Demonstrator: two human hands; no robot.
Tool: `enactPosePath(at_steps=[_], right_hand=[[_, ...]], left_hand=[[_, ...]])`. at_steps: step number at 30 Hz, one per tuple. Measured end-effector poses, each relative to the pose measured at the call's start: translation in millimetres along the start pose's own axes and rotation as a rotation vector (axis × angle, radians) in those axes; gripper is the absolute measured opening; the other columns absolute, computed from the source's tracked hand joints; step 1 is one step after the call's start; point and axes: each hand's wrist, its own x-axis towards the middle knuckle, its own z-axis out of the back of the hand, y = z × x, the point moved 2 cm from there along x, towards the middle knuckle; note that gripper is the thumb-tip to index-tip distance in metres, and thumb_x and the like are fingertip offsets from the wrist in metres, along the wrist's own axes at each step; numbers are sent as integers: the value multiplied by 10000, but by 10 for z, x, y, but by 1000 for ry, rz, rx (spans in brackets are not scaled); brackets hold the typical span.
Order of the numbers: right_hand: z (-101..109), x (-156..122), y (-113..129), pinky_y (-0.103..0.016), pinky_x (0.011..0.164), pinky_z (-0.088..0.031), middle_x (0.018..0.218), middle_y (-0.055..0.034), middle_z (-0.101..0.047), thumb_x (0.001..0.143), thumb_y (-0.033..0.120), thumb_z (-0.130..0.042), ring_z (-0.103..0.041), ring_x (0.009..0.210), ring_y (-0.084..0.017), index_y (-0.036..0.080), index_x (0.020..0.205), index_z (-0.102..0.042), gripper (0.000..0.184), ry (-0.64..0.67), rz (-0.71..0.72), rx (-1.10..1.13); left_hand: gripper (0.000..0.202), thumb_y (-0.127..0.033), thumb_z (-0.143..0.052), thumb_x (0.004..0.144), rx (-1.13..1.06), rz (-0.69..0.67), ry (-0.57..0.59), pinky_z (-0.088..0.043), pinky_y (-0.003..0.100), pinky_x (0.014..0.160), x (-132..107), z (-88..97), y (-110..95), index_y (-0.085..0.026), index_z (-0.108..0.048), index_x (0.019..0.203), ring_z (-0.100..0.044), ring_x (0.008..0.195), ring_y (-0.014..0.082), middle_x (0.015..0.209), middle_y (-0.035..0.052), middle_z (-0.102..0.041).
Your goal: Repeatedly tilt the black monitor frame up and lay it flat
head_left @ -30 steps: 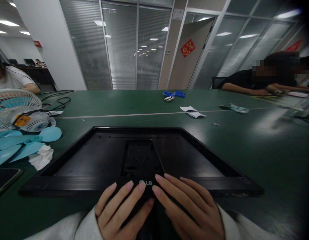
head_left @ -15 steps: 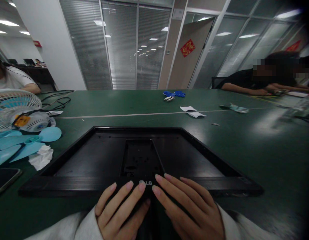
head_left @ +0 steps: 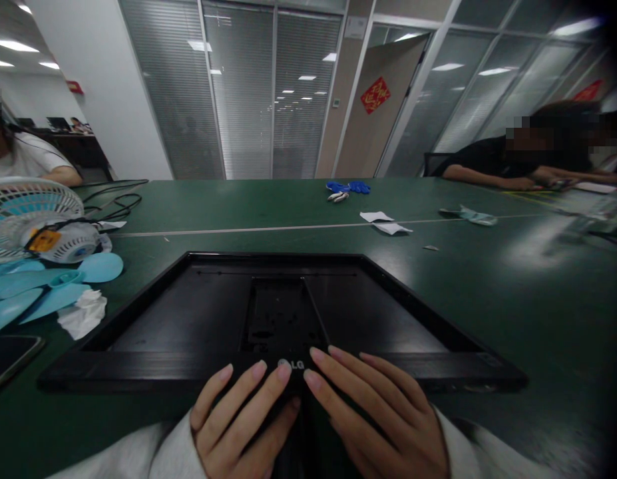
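A black LG monitor housing point(head_left: 188, 313), seemingly hollow, lies flat on the table in front of me. Its near strip carries the LG logo, and a recessed panel sits in the middle. My left hand point(head_left: 243, 416) rests with stretched fingers against the near edge, just left of the logo. On the other side, my right hand point(head_left: 378, 409) lays its extended fingers over the same strip, partly past the edge. A dark piece, perhaps a stand neck point(head_left: 293, 446), shows between the hands and is mostly hidden by them.
At left are a white fan point(head_left: 63, 229), light blue fan blades point(head_left: 101, 268), crumpled tissue point(head_left: 83, 314) and a phone point(head_left: 11, 356). Blue gloves point(head_left: 358, 187) and white paper pieces point(head_left: 391, 227) lie farther back. People sit at the table's far left and right.
Both hands and the monitor housing stay in the same place. Only the hands of the person at far right shift slightly.
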Motion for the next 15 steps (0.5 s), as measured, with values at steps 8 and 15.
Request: enactPosePath(at_steps=[8, 15], right_hand=[[59, 42, 41, -331, 1075, -294, 1309, -20, -548, 918, 195, -352, -505, 1202, -149, 239, 1272, -553, 410, 66, 25, -90], [483, -70, -268, -556, 1070, -233, 1384, -102, -463, 862, 481, -420, -432, 1256, -350, 241, 1317, -525, 525, 231, -169, -401]], left_hand=[[398, -267, -336, 989, 27, -31, -1, -336, 335, 1084, -2, 13, 0, -299, -725, 908, -543, 1161, 131, 1221, -35, -618], [481, -518, -342, 942, 160, -8, 291, -368, 511, 1045, 284, 504, 214, -221, -609, 1208, -514, 1208, 311, 1309, 85, -554]])
